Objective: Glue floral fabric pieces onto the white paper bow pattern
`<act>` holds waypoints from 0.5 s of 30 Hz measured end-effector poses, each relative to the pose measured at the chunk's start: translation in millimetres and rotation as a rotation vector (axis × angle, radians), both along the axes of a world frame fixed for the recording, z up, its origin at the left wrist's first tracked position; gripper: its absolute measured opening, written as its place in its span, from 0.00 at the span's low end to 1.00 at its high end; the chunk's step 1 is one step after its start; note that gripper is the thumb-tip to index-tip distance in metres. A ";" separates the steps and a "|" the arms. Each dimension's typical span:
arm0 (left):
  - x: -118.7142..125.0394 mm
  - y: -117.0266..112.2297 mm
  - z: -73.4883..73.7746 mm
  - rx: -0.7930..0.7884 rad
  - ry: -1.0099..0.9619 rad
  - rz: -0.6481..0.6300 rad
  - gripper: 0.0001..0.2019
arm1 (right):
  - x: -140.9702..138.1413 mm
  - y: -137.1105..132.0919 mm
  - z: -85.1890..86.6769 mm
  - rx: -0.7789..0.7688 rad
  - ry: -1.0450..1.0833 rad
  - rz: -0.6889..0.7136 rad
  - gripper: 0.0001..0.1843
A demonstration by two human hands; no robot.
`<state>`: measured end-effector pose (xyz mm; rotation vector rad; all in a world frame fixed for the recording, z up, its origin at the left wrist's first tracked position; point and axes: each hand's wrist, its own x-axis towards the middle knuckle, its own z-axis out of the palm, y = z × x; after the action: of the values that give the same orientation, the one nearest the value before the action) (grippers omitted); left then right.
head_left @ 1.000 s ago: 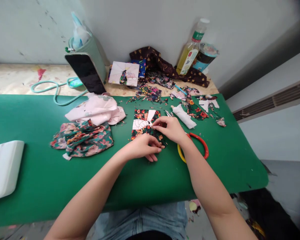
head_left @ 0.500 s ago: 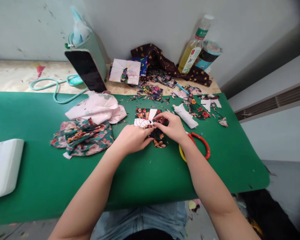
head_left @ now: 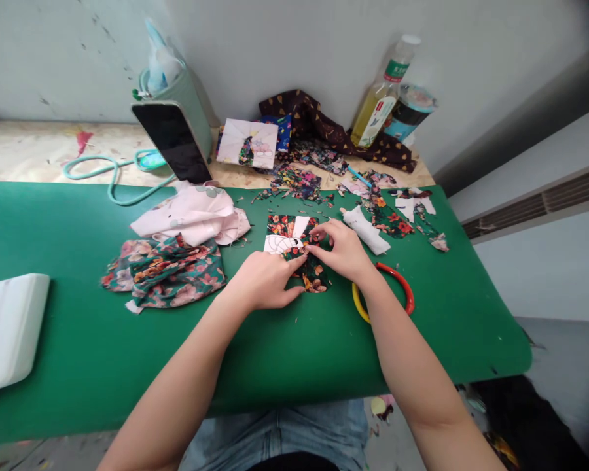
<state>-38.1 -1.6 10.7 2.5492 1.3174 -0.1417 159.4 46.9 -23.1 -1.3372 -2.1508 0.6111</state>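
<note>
A small patchwork square of dark floral fabric (head_left: 315, 277) and a white piece (head_left: 281, 244) with drawn curved lines lies on the green table mat. My left hand (head_left: 267, 278) rests on its lower left, index finger stretched across it and thumb held apart. From the right, my right hand (head_left: 342, 250) pinches the floral fabric between thumb and forefinger near the middle of the square. What lies under the fingertips is partly hidden. Scissors (head_left: 409, 291) with red and yellow handles lie beneath my right wrist, their blades hidden.
Crumpled pink cloth (head_left: 186, 212) and green floral cloth (head_left: 177, 275) lie left. A white roll (head_left: 367, 230) and fabric scraps (head_left: 392, 216) are right. Behind stand a phone (head_left: 174, 144), a patterned square (head_left: 248, 140) and an oil bottle (head_left: 375, 104). A white block (head_left: 14, 327) sits far left.
My left thumb has spread slightly away from its forefinger. My right fingertips have shifted a little on the square. The whole view has moved slightly.
</note>
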 end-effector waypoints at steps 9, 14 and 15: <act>0.3 -0.8 5.7 0.019 0.085 -0.032 0.35 | -1.7 0.1 -4.1 0.020 -0.085 0.015 0.06; 0.3 -0.5 7.3 0.053 0.118 -0.005 0.35 | -3.5 -0.5 -4.4 0.010 -0.124 0.011 0.07; 0.3 -0.4 7.2 0.061 0.121 0.003 0.34 | -3.9 -0.7 -4.1 0.008 -0.125 0.008 0.07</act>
<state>-37.9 -2.0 17.9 2.6264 1.3897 -0.2628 155.5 46.3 -27.1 -1.3968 -2.2558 0.5337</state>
